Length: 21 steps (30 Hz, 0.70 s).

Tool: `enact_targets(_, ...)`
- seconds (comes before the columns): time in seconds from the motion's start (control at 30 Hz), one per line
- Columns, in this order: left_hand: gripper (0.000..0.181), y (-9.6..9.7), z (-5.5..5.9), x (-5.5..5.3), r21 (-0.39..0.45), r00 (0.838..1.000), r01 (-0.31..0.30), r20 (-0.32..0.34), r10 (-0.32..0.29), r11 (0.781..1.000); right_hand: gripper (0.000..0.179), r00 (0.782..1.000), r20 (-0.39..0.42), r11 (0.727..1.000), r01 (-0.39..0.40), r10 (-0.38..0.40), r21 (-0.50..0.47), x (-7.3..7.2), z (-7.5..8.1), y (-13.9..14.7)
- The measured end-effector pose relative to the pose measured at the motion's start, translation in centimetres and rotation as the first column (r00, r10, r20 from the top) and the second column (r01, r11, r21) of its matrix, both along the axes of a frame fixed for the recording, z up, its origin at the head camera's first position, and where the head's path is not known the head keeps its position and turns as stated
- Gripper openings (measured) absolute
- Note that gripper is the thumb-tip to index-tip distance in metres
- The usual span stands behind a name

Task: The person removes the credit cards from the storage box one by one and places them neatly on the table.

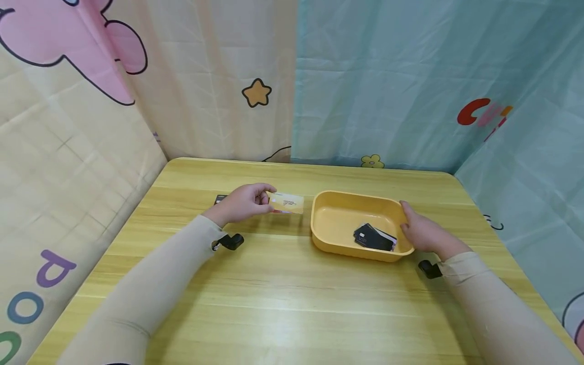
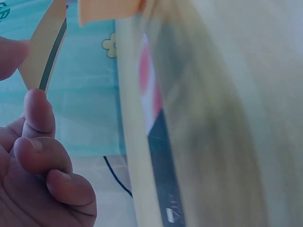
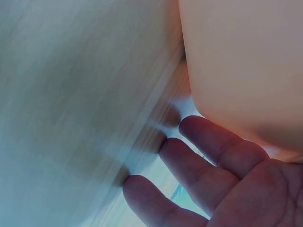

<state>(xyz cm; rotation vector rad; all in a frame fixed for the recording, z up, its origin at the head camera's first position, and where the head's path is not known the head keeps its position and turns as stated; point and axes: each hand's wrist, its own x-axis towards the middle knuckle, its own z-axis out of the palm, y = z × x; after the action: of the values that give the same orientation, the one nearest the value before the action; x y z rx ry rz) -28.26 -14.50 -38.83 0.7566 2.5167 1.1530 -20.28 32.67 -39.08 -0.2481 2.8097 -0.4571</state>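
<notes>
My left hand point(image 1: 246, 203) pinches a yellow-and-white card point(image 1: 287, 203) between thumb and fingers, held up left of a yellow plastic basin point(image 1: 335, 247). In the left wrist view the card point(image 2: 40, 56) shows edge-on with a dark stripe, and the other fingers curl loosely below. Several dark cards point(image 1: 374, 238), the top one marked VIP, lie in the basin's right half. My right hand point(image 1: 424, 233) holds the basin's right side, thumb over the rim. In the right wrist view its other fingers point(image 3: 194, 175) extend along the outside wall, near the tabletop.
Under the left hand, dark cards point(image 1: 220, 198) lie on the wooden table point(image 1: 274, 304), partly hidden by the hand. Beside a dark card point(image 2: 165, 189) a pink-and-white patch shows in the left wrist view. Printed curtains point(image 1: 365, 86) hang along the table's back and sides.
</notes>
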Motion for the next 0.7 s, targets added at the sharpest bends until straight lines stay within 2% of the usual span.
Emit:
enact_targets(0.27,0.049,-0.7,-1.6,0.5,-0.074,1.0,-0.01,0.007,0.01,0.997,0.067,1.0,0.003,1.0,0.0,0.0,-0.003,0.0,0.1,0.0)
enact_targets(0.43,0.05,-0.7,-2.3,0.7,-0.119,1.0,0.014,0.015,-0.012,0.993,0.068,1.0,0.013,1.0,0.002,-0.002,-0.006,0.0,0.1,0.1)
enact_targets(0.7,0.046,-0.6,-2.7,1.1,-0.177,0.998,0.028,0.068,-0.016,0.984,0.068,0.999,0.034,1.0,0.009,-0.008,-0.017,0.0,0.0,0.1)
